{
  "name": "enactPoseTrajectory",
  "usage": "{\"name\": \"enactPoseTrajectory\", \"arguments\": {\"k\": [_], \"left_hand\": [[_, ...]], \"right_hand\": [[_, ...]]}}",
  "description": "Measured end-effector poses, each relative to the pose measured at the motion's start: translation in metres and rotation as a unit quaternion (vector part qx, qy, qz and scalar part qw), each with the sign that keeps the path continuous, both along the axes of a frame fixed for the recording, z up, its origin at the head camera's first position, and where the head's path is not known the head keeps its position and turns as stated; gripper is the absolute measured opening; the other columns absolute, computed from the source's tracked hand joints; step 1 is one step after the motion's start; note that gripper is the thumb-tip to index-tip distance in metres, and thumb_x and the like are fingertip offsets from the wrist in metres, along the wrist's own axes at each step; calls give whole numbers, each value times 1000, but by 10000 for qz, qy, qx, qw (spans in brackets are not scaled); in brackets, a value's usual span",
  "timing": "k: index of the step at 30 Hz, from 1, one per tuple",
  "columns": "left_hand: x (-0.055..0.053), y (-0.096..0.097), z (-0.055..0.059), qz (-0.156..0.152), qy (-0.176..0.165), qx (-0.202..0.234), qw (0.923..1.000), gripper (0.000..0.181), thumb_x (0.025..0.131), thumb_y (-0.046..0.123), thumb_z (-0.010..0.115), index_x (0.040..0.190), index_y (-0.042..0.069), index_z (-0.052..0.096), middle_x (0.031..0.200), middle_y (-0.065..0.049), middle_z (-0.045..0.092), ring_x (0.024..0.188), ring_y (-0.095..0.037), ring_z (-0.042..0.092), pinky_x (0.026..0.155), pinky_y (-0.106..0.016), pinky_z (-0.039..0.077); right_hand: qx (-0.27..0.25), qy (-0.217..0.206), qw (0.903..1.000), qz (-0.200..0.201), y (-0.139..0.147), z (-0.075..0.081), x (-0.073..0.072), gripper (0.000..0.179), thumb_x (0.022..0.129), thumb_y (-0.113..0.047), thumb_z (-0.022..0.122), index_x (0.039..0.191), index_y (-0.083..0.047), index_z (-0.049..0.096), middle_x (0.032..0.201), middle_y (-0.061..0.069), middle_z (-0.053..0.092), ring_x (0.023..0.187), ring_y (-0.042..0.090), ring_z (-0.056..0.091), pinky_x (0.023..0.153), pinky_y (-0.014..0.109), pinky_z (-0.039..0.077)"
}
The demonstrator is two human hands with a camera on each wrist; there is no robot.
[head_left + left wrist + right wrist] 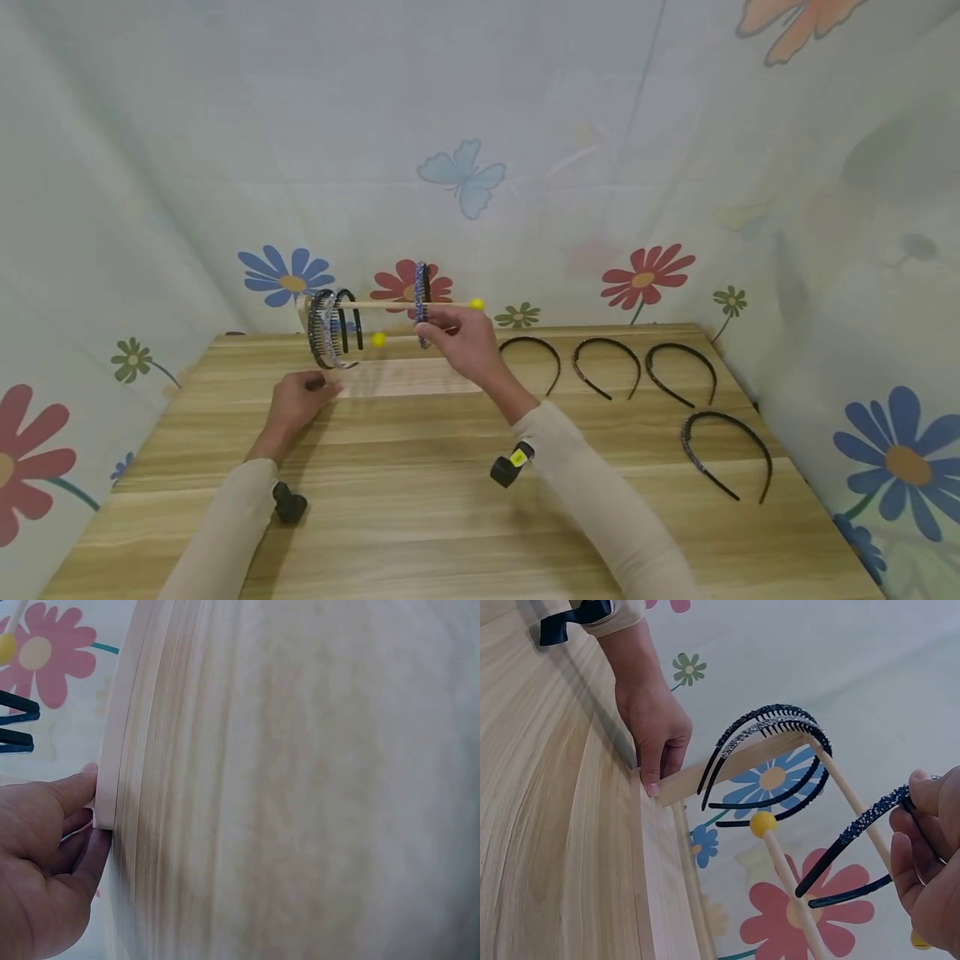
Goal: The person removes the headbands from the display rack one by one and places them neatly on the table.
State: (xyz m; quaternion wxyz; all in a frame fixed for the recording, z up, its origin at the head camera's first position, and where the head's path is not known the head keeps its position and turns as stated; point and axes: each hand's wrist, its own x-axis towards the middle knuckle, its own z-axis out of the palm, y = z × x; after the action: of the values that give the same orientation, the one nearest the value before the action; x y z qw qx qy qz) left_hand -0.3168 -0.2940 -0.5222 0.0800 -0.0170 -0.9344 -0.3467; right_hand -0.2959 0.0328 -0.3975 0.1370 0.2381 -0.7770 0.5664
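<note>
Apparently mid-loading, the nearly closed right hand (467,342) pinched a blue glittery headband (421,292) around the rod (386,305) above the worktop's (420,500) far edge, left hand (297,404) gripping the base (405,377); sliding toward the upright (746,761) seemed next.

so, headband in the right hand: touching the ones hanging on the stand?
Apart. The head view shows a bare stretch of rod between the held headband and the hanging headbands.

Rack (303,312) on table (405,508), two headbands (317,333) on left end of its rod (386,306), third headband (420,287) right of them in right hand (467,343), left hand (296,404) at base's (397,380) left, four headbands (687,442) farther right.
</note>
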Motion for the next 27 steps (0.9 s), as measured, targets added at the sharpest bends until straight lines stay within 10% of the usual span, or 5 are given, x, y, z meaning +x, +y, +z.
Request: {"name": "enactPoseTrajectory", "arguments": {"k": [27], "left_hand": [[0,-1,-2,12,-47,56,10000,41,97,30,72,117,-6,72,111,-23,73,96,-32,67,81,-45,51]], "right_hand": [[38,72,9994,-351,44,20,7,28,98,-21,72,118,-3,75,100,11,77,84,18,72,75,31,58]]}}
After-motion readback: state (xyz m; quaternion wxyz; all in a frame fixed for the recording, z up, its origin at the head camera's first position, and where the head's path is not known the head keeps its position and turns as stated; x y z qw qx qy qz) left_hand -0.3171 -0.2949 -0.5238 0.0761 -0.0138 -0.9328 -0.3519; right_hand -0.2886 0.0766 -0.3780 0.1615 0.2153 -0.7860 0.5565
